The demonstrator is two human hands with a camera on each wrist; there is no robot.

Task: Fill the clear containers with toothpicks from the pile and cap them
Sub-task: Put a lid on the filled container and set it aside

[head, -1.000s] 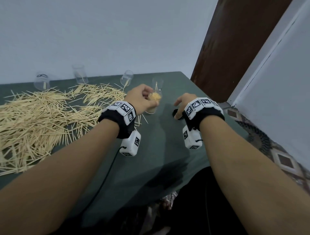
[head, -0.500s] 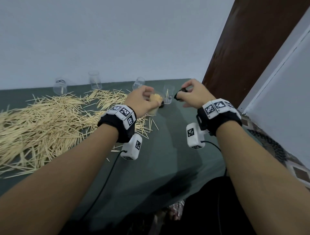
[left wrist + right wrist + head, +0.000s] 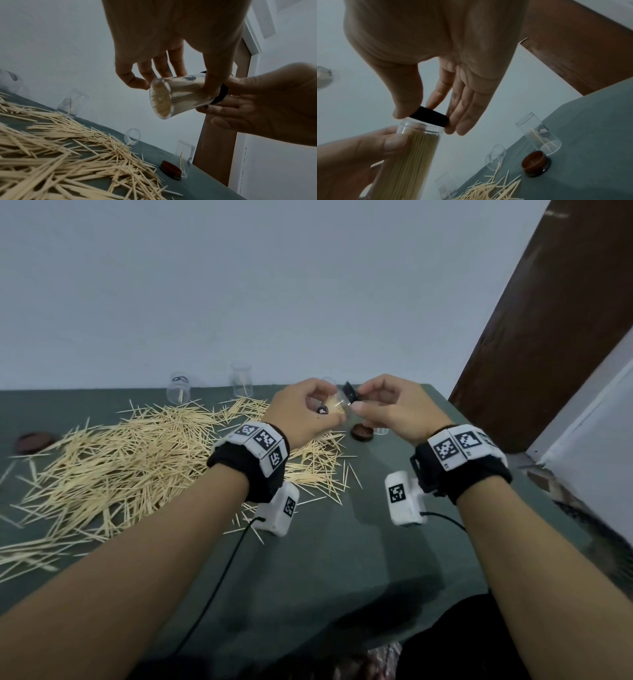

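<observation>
Left hand (image 3: pixel 301 414) gripping toothpick-packed clear container (image 3: pixel 178 97), right hand (image 3: pixel 387 409) pinching black cap (image 3: pixel 429 118) at its mouth — seating hidden by fingers, far containers blurred

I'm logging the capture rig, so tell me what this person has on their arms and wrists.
Both forearms are bare, no sleeves. Each wrist carries a black band topped with white square tiles printed with black-and-white coded markers. A white camera box with its own marker hangs under each wrist, and a thin black cable trails from each box.

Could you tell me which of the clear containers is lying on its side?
The small clear container at the pile's far edge, between two upright ones, lies tipped over, its round mouth facing sideways.
</observation>
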